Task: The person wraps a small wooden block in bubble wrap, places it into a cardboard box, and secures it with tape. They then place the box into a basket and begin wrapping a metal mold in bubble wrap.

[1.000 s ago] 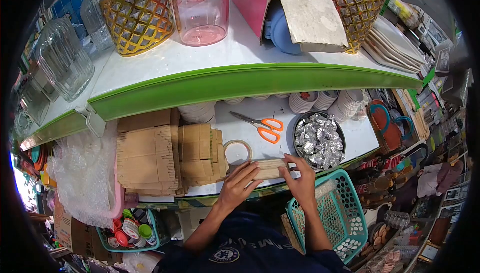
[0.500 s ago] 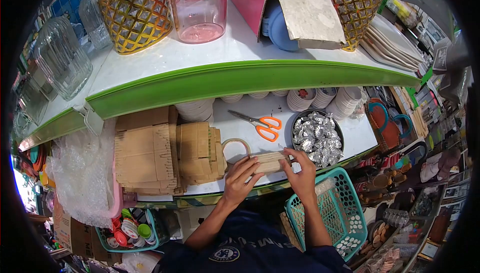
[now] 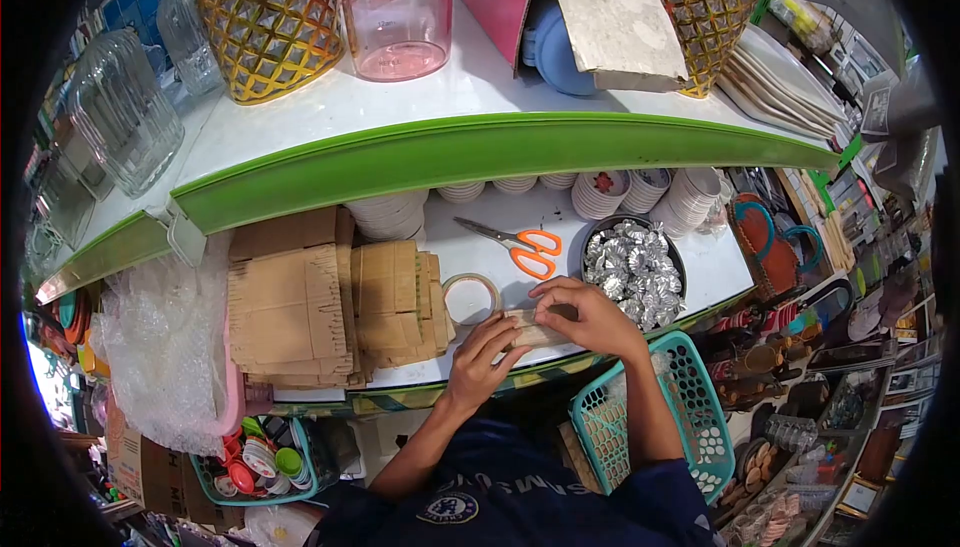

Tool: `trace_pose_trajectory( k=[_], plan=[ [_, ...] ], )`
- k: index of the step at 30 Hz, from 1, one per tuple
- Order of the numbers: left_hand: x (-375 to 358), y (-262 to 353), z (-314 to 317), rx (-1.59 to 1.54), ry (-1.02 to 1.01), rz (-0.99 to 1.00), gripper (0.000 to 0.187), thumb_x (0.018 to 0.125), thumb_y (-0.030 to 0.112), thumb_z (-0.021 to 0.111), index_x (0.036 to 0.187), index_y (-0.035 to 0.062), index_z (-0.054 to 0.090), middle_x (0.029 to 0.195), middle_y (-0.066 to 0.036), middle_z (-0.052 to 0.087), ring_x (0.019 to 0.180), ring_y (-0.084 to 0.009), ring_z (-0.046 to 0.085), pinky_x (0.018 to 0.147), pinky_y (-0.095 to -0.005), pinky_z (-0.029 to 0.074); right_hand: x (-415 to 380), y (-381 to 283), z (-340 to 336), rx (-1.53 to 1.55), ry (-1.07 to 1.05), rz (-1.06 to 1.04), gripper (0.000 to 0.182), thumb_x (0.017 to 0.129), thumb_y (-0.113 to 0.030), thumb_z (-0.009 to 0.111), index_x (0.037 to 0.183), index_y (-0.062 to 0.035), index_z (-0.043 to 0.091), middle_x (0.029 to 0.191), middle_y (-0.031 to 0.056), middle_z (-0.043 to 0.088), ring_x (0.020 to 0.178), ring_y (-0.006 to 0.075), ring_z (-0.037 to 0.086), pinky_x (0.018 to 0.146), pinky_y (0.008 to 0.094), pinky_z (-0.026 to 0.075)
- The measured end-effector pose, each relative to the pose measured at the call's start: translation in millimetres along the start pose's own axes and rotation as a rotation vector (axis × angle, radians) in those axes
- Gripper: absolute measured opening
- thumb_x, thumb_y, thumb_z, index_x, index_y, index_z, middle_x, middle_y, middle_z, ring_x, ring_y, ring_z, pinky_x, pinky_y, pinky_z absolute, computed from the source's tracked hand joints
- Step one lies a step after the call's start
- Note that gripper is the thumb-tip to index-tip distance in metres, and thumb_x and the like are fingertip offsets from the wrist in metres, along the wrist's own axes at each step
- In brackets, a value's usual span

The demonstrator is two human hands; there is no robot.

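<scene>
**Tan bundle (image 3: 545, 335) at shelf edge**

Held near front of lower shelf (image 3: 720, 272); pale, narrow, faintly lined lengthwise. Left end gripped and partly covered by left hand (image 3: 480, 362). Middle obscured by curled right hand (image 3: 592, 319); whether pinched there, cannot be told. Right hand shifted inward from right end since earlier frame.

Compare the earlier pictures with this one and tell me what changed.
The right hand has shifted left; its fingertips left the right end of the pale bundle and are now over its middle. The left hand still holds the left end. Scissors and silver pieces stayed put.
</scene>
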State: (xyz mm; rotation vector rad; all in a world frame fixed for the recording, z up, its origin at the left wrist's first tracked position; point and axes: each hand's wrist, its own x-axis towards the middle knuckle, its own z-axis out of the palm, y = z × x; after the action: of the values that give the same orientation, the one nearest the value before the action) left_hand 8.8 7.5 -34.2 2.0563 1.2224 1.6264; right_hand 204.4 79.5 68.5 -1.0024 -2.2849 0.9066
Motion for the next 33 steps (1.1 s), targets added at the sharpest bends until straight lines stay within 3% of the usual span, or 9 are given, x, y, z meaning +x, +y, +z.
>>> trace_pose_trajectory(
  k=[4,11,19,33],
  plan=[
    [-0.2,-0.6,1.1,0.0,0.016,0.015,0.038,0.074,0.007,0.087,0.106,0.0005,0.069,0.115,-0.014,0.07,0.112,-0.0319,0.067,0.096,-0.04,0.055,8.8,0.8,-2.3,0.04,-0.154,0.055,0.017,0.093,-0.019,0.07,0.098,-0.0028,0.069,0.111,0.0119,0.07,0.1,0.0295,0.067,0.089,0.0365,0.051],
    [0.1,0.0,0.7,0.048,0.005,0.046,0.033,0.076,0.008,0.085,0.106,0.0025,0.072,0.114,-0.012,0.068,0.111,-0.0326,0.066,0.094,-0.041,0.056,13.4,-1.3,0.8,0.02,-0.193,0.047,0.018,0.093,-0.019,0.07,0.099,-0.0022,0.069,0.104,0.0117,0.071,0.095,0.0297,0.068,0.086,0.0373,0.052],
    [0.3,-0.4,1.2,0.071,-0.011,0.078,0.032,0.077,0.009,0.084,0.107,0.0028,0.073,0.114,-0.012,0.067,0.109,-0.0327,0.065,0.092,-0.0417,0.056,12.3,-5.8,4.5,-0.062,-0.122,0.022,0.017,0.089,-0.019,0.07,0.096,-0.0032,0.07,0.093,0.0154,0.07,0.088,0.0349,0.068,0.081,0.0415,0.053],
    [-1.9,-1.7,3.2,0.057,-0.01,0.049,0.032,0.075,0.008,0.085,0.105,0.0041,0.075,0.114,-0.011,0.069,0.112,-0.0319,0.066,0.093,-0.0406,0.056,5.5,-11.7,11.5,-0.134,0.017,0.052,0.016,0.082,-0.02,0.075,0.091,-0.0063,0.075,0.088,0.014,0.073,0.077,0.0332,0.07,0.074,0.0396,0.055]
  ],
)
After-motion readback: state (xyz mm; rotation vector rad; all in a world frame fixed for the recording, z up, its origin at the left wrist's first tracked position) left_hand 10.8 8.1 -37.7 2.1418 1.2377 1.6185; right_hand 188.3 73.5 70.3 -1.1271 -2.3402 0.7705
